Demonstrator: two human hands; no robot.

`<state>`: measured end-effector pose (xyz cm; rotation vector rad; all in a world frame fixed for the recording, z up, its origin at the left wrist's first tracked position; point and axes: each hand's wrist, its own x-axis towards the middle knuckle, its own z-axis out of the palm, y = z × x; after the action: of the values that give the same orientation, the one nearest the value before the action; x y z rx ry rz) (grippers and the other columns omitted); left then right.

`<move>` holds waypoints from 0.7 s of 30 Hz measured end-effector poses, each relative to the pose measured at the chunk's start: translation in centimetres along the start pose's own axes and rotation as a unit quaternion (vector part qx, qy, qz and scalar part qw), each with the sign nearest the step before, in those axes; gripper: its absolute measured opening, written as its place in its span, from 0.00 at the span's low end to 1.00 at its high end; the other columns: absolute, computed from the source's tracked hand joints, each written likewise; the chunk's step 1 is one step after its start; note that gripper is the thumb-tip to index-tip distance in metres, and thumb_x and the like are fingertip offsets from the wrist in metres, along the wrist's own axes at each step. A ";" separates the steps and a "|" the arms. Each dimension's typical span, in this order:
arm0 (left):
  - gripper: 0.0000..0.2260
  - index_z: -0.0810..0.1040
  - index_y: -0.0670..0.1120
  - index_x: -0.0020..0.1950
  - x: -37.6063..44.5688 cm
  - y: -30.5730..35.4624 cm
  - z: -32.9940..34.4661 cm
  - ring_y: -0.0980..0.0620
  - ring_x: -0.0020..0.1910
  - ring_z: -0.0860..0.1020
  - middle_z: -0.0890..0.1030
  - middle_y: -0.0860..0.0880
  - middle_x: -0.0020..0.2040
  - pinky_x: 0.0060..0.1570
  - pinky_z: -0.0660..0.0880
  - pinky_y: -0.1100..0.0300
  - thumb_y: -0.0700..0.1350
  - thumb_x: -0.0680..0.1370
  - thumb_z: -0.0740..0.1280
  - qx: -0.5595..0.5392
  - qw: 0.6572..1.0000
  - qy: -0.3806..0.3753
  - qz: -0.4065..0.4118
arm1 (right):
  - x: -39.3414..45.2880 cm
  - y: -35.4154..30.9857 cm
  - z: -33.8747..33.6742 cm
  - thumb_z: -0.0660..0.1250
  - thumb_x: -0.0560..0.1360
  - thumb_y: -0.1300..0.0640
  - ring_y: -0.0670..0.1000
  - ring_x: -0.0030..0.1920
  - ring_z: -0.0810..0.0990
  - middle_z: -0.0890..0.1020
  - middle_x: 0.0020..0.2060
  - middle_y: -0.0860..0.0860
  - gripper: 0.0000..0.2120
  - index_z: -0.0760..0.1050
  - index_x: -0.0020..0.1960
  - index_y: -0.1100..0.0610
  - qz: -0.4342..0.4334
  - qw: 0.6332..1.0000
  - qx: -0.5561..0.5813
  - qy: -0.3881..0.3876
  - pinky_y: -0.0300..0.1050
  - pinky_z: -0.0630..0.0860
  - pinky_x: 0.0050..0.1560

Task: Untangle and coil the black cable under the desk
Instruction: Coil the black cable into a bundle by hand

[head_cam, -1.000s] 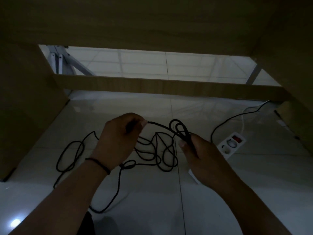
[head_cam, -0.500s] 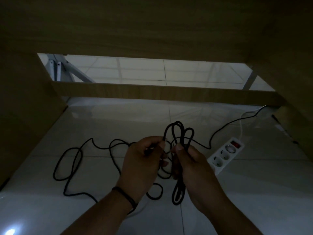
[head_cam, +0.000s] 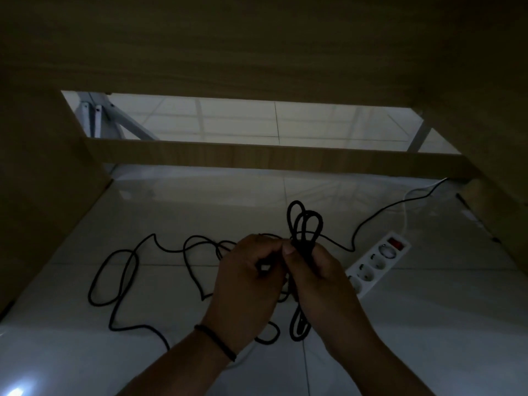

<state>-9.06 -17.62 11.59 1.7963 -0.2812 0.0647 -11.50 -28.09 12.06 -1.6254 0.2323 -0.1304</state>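
Black cable [head_cam: 303, 224] partly gathered into a bundle of loops, gripped in the right hand [head_cam: 320, 275], loop ends sticking up above the fingers and hanging below the palm. Left hand [head_cam: 248, 275] touches the right, fingers curled, pinching a strand of the same cable. Loose cable trails left across the tiled floor [head_cam: 143, 361] under the desk [head_cam: 257, 52]. White power strip [head_cam: 377, 261] lies on the floor just right of the hands.

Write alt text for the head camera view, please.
Under a wooden desk, a right hand grips a bundle of black cable loops while the left hand pinches a strand. More cable trails across the floor beside a white power strip.
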 end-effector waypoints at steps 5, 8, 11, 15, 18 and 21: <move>0.11 0.81 0.52 0.42 0.3 0.0 -0.1 0.60 0.39 0.80 0.84 0.53 0.39 0.42 0.76 0.70 0.35 0.74 0.67 -0.015 1.000 -0.016 -0.019 | 0.1 0.1 0.0 0.62 0.76 0.51 0.34 0.37 0.79 0.82 0.34 0.41 0.08 0.80 0.45 0.50 -0.014 0.999 -0.005 0.029 0.24 0.71 0.34; 0.07 0.80 0.45 0.39 0.1 0.2 0.1 0.59 0.33 0.79 0.83 0.50 0.35 0.34 0.75 0.69 0.37 0.75 0.66 -0.059 0.996 -0.015 -0.072 | 0.2 0.1 -0.1 0.62 0.76 0.50 0.35 0.32 0.77 0.81 0.31 0.40 0.08 0.79 0.42 0.50 -0.012 0.999 -0.002 0.043 0.24 0.69 0.30; 0.07 0.81 0.41 0.39 0.0 0.3 0.2 0.58 0.29 0.78 0.82 0.45 0.35 0.29 0.75 0.68 0.38 0.76 0.65 -0.072 0.990 -0.032 -0.121 | 0.2 0.1 -0.1 0.62 0.76 0.51 0.34 0.32 0.76 0.81 0.31 0.42 0.09 0.78 0.41 0.52 -0.009 0.999 -0.007 0.034 0.24 0.68 0.30; 0.08 0.80 0.41 0.41 -0.2 0.6 0.3 0.59 0.27 0.76 0.81 0.43 0.35 0.27 0.74 0.66 0.39 0.77 0.63 -0.054 0.988 -0.063 -0.134 | 0.2 0.0 -0.2 0.60 0.77 0.50 0.32 0.33 0.75 0.79 0.36 0.44 0.09 0.76 0.43 0.51 0.001 0.999 -0.028 0.039 0.22 0.68 0.31; 0.08 0.79 0.44 0.41 -0.3 0.5 0.5 0.61 0.27 0.75 0.80 0.48 0.36 0.28 0.74 0.65 0.41 0.77 0.63 -0.040 0.981 -0.105 -0.161 | 0.4 -0.3 -0.8 0.58 0.78 0.48 0.32 0.35 0.75 0.77 0.37 0.39 0.08 0.74 0.43 0.44 0.012 0.998 -0.011 0.067 0.22 0.70 0.32; 0.08 0.79 0.48 0.39 -0.3 0.3 0.7 0.62 0.27 0.74 0.80 0.52 0.34 0.28 0.73 0.66 0.42 0.77 0.63 -0.034 0.979 -0.125 -0.158 | 1.0 -0.1 -1.6 0.57 0.78 0.46 0.41 0.41 0.77 0.79 0.37 0.41 0.10 0.74 0.41 0.44 0.018 0.995 0.009 0.093 0.37 0.73 0.42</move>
<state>-9.48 -18.30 11.66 1.7615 -0.1698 -0.3943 -10.85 -29.86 12.21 -1.5902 0.4033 -0.2561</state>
